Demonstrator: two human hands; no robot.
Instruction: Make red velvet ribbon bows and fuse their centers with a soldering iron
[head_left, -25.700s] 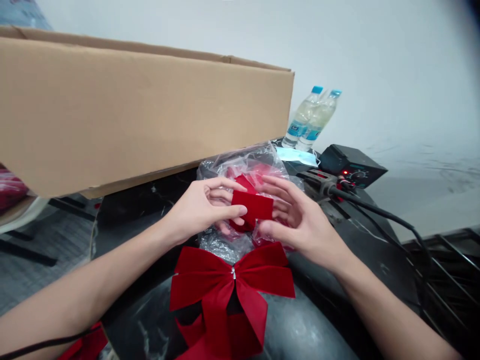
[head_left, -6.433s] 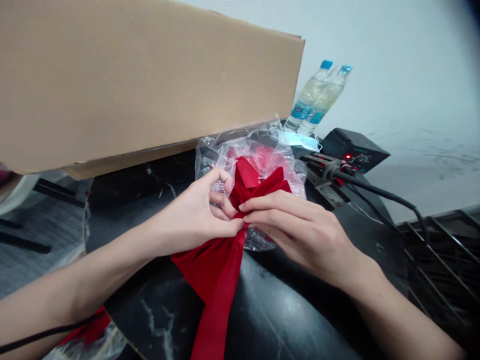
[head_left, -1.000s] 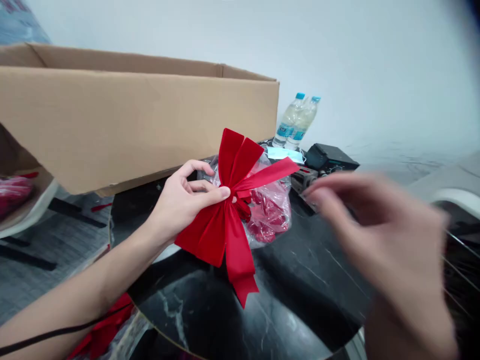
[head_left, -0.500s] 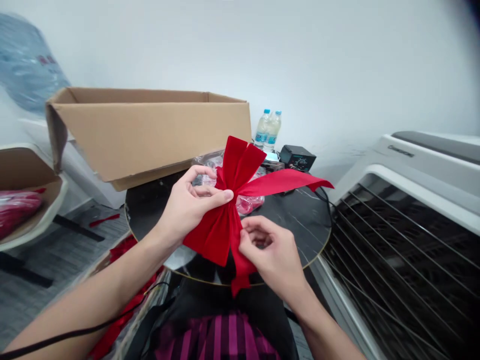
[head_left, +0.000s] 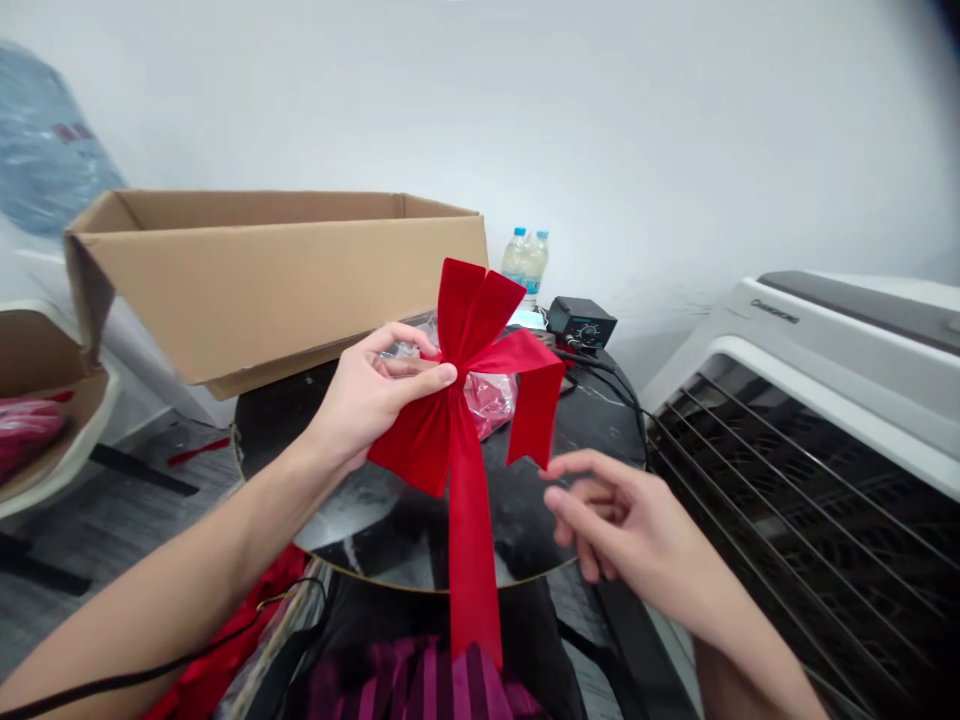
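Observation:
A red velvet bow [head_left: 470, 520] is held up over the round black table, pinched at its knot between the thumb and fingers of my left hand [head_left: 367, 395]. Its loops fan out above and to the lower left. One long tail hangs straight down to my lap, while the other bends over to the right and ends in a notched tip. Just below that tip is my right hand [head_left: 611, 515], its thumb and index finger apart and the other fingers curled. Whether the index fingertip touches the ribbon I cannot tell.
The dark marbled table [head_left: 390, 545] carries a clear plastic bag [head_left: 491, 400], a black box with a dial [head_left: 582, 322] and water bottles [head_left: 525, 260]. A large open cardboard box [head_left: 300, 290] stands behind at left. At right is a white slatted appliance [head_left: 720, 340]. Red ribbon pieces [head_left: 277, 580] lie below left.
My right hand has let go of the lower tail and moved right, beside the other tail. The lower tail now hangs straight; the right one has folded downward. My left hand keeps its pinch.

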